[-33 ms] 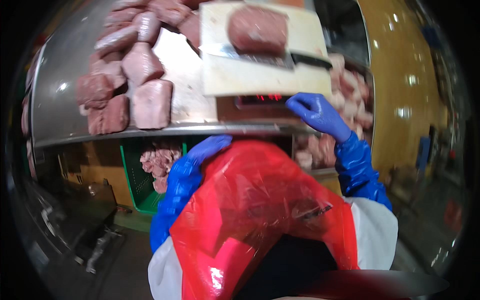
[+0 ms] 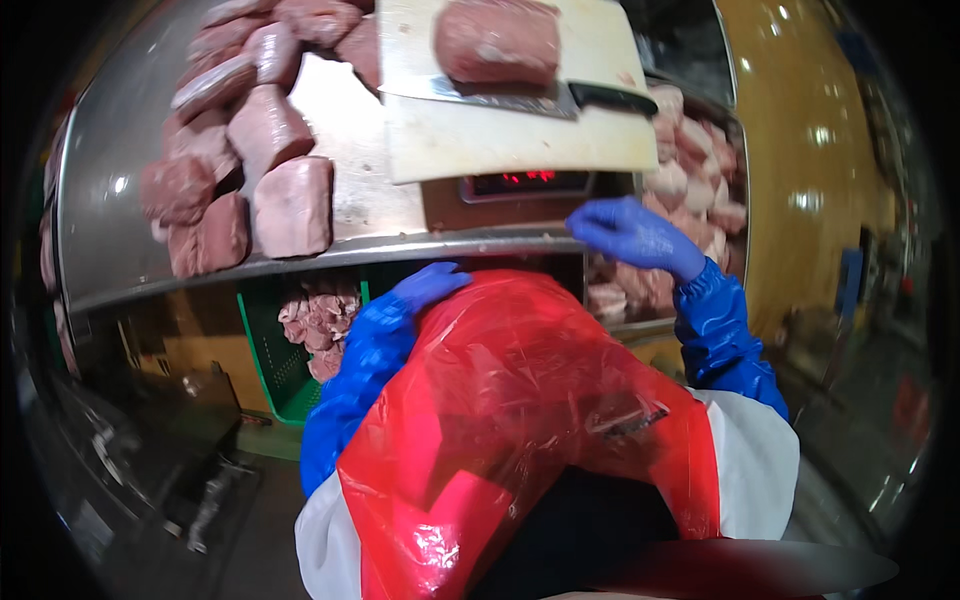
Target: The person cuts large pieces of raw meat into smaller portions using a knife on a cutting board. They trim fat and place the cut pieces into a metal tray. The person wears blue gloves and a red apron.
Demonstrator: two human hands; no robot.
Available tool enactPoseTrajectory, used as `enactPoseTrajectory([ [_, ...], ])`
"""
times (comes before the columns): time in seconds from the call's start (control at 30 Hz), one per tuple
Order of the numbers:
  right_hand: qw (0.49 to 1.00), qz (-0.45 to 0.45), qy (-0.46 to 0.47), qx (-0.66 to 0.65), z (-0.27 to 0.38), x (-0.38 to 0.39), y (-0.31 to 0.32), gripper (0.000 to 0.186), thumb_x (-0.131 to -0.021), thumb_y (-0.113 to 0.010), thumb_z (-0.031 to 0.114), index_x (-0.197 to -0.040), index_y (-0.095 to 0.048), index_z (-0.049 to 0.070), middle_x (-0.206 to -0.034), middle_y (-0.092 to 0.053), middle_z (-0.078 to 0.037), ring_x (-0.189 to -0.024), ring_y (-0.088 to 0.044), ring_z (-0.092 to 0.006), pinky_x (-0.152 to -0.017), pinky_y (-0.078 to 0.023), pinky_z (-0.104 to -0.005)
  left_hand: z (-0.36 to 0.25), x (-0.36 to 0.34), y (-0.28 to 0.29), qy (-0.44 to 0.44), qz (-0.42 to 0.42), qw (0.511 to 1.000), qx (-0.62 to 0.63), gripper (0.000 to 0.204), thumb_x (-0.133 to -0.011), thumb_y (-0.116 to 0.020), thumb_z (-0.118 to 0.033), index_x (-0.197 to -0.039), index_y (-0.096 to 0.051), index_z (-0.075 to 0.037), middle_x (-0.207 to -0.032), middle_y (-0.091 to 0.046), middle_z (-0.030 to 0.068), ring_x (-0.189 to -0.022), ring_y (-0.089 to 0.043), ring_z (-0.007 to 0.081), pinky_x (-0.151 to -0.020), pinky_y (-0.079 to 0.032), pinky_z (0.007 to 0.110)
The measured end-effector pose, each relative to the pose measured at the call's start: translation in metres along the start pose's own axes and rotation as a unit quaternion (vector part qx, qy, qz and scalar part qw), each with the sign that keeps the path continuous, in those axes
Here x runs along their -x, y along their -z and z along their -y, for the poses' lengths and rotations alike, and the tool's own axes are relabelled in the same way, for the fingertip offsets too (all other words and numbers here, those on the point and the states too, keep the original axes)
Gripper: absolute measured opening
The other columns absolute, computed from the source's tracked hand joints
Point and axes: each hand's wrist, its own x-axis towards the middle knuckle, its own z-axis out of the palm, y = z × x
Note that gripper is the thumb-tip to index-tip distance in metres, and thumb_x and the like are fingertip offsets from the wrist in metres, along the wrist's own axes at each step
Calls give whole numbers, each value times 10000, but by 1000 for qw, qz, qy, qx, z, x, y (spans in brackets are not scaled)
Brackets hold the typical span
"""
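My left hand (image 2: 428, 282), in a blue glove, rests with outstretched fingers against the red plastic apron (image 2: 470, 380), just below the steel table edge. My right hand (image 2: 636, 236), also gloved, is empty, its loosely curved fingers at the table edge below the scale display (image 2: 525, 185). A white cutting board (image 2: 520, 145) above them holds a large pink meat block (image 2: 495, 40) and a black-handled knife (image 2: 605, 98) lying crosswise.
Several meat pieces (image 2: 293, 205) cover the left part of the steel table (image 2: 110, 220). A green crate (image 2: 272, 370) with trimmings sits below it. A steel container at right holds many pale chunks (image 2: 700, 170). A yellow surface (image 2: 790, 250) lies beyond.
My right hand's fingers have loosened from their curl and moved slightly lower. The board, knife and meat appear a little higher and further left as the view shifted.
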Motion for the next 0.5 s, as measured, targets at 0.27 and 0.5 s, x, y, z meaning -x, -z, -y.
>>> enactPoseTrajectory([
  [0.27, 976, -167, -125, -62, -51, 108, -62, 308, -988, -623, 240, -1233, -652, 54, -732, -605, -126, -626, -553, -192, -599, -456, -351, 114, -111, -121, 225, 34, 946, -229, 404, -995, -570, -332, -1251, -640, -26, -1195, -680, 205, -1130, -627, 339, -972, -494, 424],
  [0.5, 931, -177, -189, -259, -78, 127, -99, 337, -982, -625, 180, -1276, -610, 17, -852, -672, -111, -760, -573, -121, -709, -497, -317, 154, -127, -151, 257, 22, 918, -302, 421, -988, -571, -365, -1231, -646, -30, -1178, -681, 216, -1100, -634, 367, -951, -503, 442],
])
